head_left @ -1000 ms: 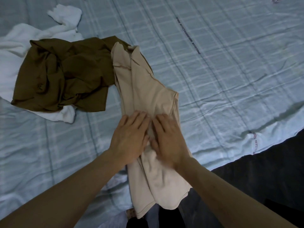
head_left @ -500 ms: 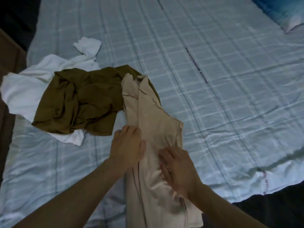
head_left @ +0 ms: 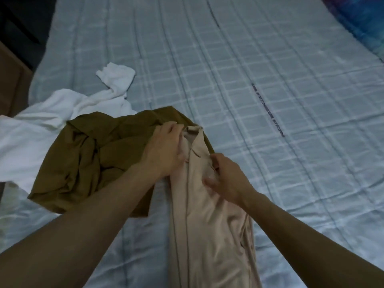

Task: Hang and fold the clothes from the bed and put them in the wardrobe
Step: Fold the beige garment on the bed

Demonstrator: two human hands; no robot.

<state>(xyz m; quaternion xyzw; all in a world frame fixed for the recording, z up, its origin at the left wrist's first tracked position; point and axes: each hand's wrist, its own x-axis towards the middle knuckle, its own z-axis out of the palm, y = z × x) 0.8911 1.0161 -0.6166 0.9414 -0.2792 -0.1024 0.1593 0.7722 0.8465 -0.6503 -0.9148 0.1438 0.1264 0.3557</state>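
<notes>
Checked bedsheet (head_left: 259, 90) is lying wrinkled | beige garment (head_left: 207, 215) is stretching lengthwise toward the person | left hand (head_left: 164, 150) and right hand (head_left: 226, 179) are pinching its far collar end.

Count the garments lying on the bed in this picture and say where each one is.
3. The beige garment lies lengthwise at centre under both hands. The brown garment is crumpled to its left. The white garment lies farther left, partly beneath the brown one. Others could be hidden underneath.
</notes>
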